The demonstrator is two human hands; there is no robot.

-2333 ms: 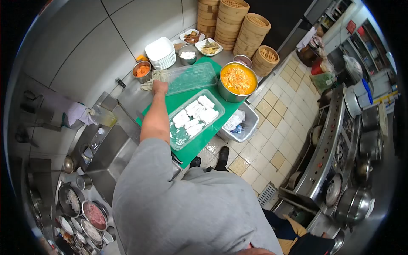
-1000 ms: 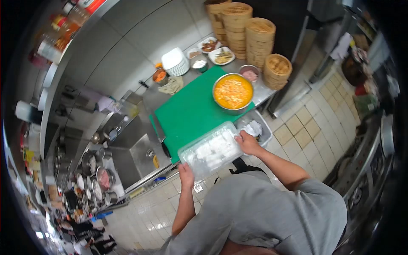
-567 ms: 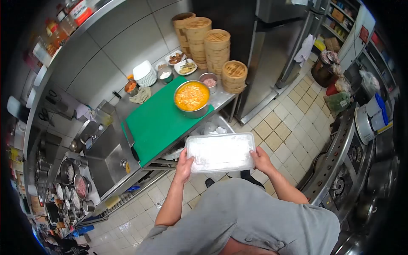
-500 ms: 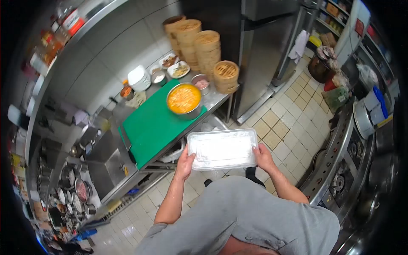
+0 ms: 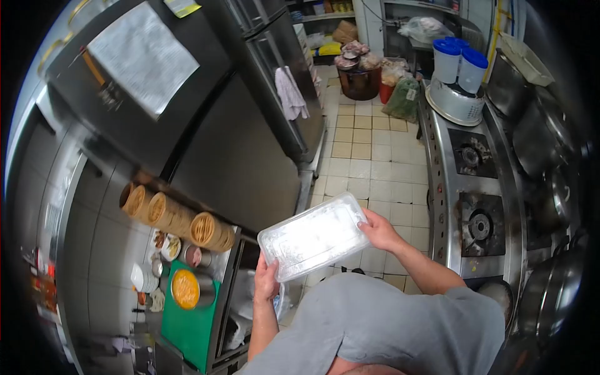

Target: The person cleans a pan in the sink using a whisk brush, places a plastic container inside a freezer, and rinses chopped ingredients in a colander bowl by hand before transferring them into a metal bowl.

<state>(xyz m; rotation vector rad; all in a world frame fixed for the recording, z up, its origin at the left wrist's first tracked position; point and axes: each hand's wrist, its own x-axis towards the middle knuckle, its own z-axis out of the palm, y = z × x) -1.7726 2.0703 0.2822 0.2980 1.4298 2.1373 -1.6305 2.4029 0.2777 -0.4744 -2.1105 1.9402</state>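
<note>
A rectangular, whitish see-through plastic container [image 5: 314, 236] is held out in front of my chest, tilted so that its right end sits farther forward. Its top looks frosted and shiny with glare, and I cannot make out what is inside. My left hand [image 5: 267, 280] grips the near left corner, thumb over the rim. At the right end, my right hand [image 5: 379, 230] is closed on the edge with the thumb on top. The fingers of both hands are partly hidden beneath it.
On the left, a counter bears a green cutting board [image 5: 203, 340], a pot of orange-yellow food [image 5: 186, 289] and bamboo steamers [image 5: 209, 231]. A dark fridge [image 5: 244, 150] stands ahead. A gas stove [image 5: 451, 206] lines the right side. Tiled floor [image 5: 387, 169] runs between them.
My view has swung right, toward the fridge and stove, and the counter has shifted to the lower left. The container has stayed in both hands and has tilted, its right end now higher in view.
</note>
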